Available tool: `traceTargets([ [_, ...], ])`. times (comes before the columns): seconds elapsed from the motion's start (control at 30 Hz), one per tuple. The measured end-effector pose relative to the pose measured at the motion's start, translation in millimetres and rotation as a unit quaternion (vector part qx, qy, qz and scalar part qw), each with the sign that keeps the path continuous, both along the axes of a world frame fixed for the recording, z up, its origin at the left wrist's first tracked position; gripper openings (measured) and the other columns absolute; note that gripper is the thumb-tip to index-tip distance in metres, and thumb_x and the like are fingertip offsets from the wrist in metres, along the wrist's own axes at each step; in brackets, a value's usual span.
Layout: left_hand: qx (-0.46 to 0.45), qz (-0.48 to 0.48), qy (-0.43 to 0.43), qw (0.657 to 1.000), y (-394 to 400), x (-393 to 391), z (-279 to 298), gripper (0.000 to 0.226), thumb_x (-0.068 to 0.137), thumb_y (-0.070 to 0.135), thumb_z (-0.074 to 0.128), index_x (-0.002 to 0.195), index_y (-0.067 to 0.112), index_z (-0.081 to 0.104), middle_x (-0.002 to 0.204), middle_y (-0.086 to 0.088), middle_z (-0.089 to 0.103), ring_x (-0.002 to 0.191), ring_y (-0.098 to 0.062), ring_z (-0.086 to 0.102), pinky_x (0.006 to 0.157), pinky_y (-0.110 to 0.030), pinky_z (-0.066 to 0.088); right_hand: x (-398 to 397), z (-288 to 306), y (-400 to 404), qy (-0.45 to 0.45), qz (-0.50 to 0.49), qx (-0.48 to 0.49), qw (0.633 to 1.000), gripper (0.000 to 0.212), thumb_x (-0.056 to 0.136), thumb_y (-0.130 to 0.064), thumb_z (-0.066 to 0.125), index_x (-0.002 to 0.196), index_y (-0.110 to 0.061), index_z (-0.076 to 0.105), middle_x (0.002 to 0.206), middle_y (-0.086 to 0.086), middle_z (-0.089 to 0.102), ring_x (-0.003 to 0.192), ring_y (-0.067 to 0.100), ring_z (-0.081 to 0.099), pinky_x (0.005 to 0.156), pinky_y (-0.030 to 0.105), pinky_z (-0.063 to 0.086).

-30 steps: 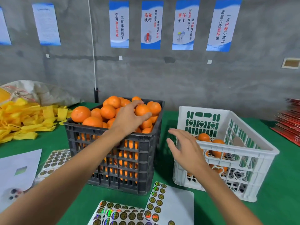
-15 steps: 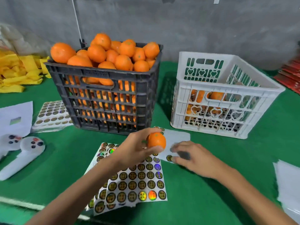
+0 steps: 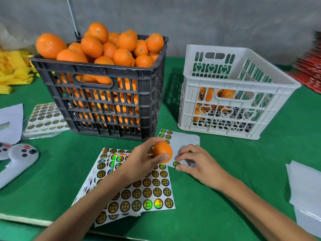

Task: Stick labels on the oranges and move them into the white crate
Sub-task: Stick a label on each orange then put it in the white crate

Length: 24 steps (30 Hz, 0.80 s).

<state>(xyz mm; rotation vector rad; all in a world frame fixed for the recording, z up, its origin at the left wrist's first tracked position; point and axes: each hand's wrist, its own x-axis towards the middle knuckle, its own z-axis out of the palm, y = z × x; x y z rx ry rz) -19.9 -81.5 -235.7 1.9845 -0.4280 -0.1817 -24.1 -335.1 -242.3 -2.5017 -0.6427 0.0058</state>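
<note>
Just now: left hand (image 3: 144, 162) gripping one orange (image 3: 162, 152), fingers (image 3: 163, 157) curled round it, above the label sheets (image 3: 139, 188). Right hand (image 3: 199, 164) pinching at a label (image 3: 176, 164) on the nearly bare sheet (image 3: 184, 141), fingertips down. Beyond the fingers, white crate (image 3: 243, 117) to the right holding few oranges; black crate (image 3: 104, 101) heaped, on the green surface (image 3: 199, 206).
</note>
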Motion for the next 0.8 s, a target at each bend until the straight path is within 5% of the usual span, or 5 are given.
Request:
traceTargets([
  [0.27,-0.005,0.006,-0.006,1.0,0,-1,-4,0.063,0.08,0.076,0.065,0.135,0.053,0.049,0.129,0.013,0.062,0.109,-0.002,0.068,0.095,-0.03,0.059,-1,0,-3,-0.043,0.054,-0.037,0.997,0.05,0.091,-0.066,0.06,0.123,-0.029,0.072,0.118,-0.02,0.054,0.11,0.005,0.049,0.098,0.03,0.046],
  [0.67,-0.01,0.025,-0.018,0.999,0,-4,-7,0.065,0.081,0.078,0.064,0.137,0.048,0.051,0.126,0.012,0.065,0.11,-0.006,0.068,0.097,-0.036,0.059,-10,4,1,-0.162,0.092,-0.104,0.977,0.035,0.104,-0.04,0.055,0.115,-0.015,0.076,0.103,-0.004,0.059,0.092,0.01,0.052,0.072,0.031,0.054],
  [0.8,-0.008,0.027,-0.023,0.999,0,-5,-8,0.062,0.083,0.079,0.061,0.136,0.051,0.049,0.126,0.011,0.065,0.104,-0.002,0.069,0.095,-0.033,0.059,-9,2,0,-0.12,0.074,-0.085,0.986,0.044,0.103,-0.051,0.05,0.123,-0.019,0.073,0.112,-0.009,0.058,0.102,0.004,0.051,0.087,0.028,0.052],
])
